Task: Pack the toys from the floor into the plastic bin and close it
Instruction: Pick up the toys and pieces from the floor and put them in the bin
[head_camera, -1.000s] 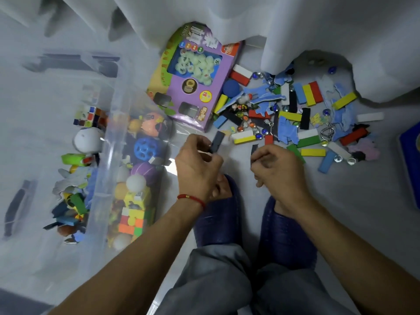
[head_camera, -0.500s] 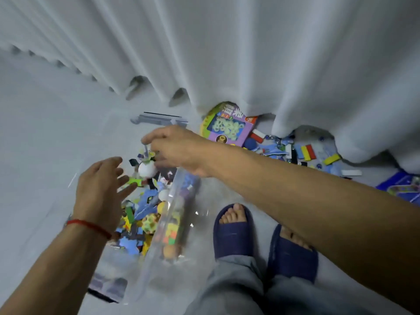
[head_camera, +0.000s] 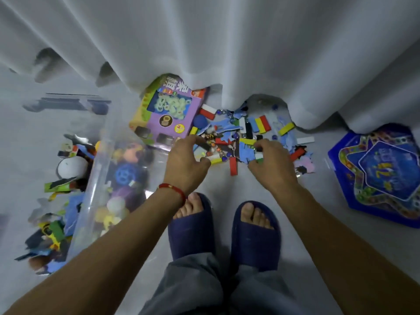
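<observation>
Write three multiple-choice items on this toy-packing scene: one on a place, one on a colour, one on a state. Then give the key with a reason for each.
1. Where does the plastic bin stand?
A. to the person's left
B. to the person's right
C. behind the curtain

2. What colour is the band on the left wrist?
A. green
B. red
C. white

3. What is the right hand doing?
A. resting flat on the floor
B. lifting the star-shaped blue box
C. pinching small pieces in the toy pile

Key: 1 A, the bin sits beside the left arm. 2 B, a red cord circles that wrist. 3 C, its fingers curl round small blocks in the pile.
</observation>
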Action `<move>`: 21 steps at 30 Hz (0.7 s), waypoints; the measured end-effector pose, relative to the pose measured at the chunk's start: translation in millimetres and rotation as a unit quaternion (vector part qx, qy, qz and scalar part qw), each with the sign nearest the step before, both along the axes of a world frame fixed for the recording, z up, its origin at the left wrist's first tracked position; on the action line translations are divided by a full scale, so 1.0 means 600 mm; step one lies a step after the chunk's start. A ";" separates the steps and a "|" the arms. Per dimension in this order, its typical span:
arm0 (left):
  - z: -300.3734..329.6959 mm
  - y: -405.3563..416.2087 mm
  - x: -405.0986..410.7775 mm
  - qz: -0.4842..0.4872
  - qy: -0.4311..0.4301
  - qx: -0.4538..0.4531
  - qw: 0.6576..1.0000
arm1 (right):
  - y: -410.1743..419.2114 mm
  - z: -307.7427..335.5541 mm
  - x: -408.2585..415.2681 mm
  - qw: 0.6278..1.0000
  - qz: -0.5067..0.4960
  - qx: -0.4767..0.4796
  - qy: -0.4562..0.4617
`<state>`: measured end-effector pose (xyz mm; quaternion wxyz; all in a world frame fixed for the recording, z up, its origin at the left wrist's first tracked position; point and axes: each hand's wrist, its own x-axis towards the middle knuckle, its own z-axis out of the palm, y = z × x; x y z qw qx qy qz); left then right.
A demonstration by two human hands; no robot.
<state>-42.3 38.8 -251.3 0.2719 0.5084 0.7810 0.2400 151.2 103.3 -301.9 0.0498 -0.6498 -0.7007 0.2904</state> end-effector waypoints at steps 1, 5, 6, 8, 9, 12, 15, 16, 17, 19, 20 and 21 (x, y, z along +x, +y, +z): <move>-0.028 0.020 0.004 -0.020 0.020 -0.008 1.000 | 0.005 -0.024 0.019 0.999 -0.027 0.026 -0.022; -0.107 0.098 -0.006 -0.071 0.150 0.002 0.986 | 0.038 -0.079 0.068 0.983 -0.139 0.101 -0.069; -0.119 0.115 -0.014 -0.081 0.194 0.008 0.978 | 0.050 -0.087 0.076 0.975 -0.163 0.114 -0.098; -0.132 0.150 -0.029 -0.099 0.246 0.006 0.964 | 0.077 -0.097 0.087 0.961 -0.214 0.100 -0.144; -0.135 0.164 -0.036 -0.110 0.259 -0.005 0.959 | 0.092 -0.103 0.087 0.959 -0.232 0.074 -0.148; -0.148 0.195 -0.054 -0.151 0.276 -0.023 0.949 | 0.127 -0.119 0.079 0.962 -0.232 0.029 -0.144; -0.160 0.209 -0.061 -0.163 0.255 -0.002 0.953 | 0.148 -0.130 0.059 0.964 -0.201 0.044 -0.166; -0.164 0.211 -0.061 -0.168 0.256 -0.003 0.952 | 0.152 -0.135 0.053 0.966 -0.186 0.047 -0.173; -0.168 0.210 -0.061 -0.171 0.262 -0.005 0.950 | 0.154 -0.138 0.049 0.968 -0.168 0.054 -0.178; -0.173 0.205 -0.059 -0.178 0.280 0.000 0.943 | 0.150 -0.143 0.047 0.971 -0.127 0.075 -0.186; -0.176 0.201 -0.058 -0.183 0.288 0.006 0.940 | 0.148 -0.145 0.049 0.972 -0.108 0.085 -0.192; -0.178 0.198 -0.058 -0.187 0.293 0.012 0.937 | 0.145 -0.146 0.051 0.971 -0.090 0.094 -0.200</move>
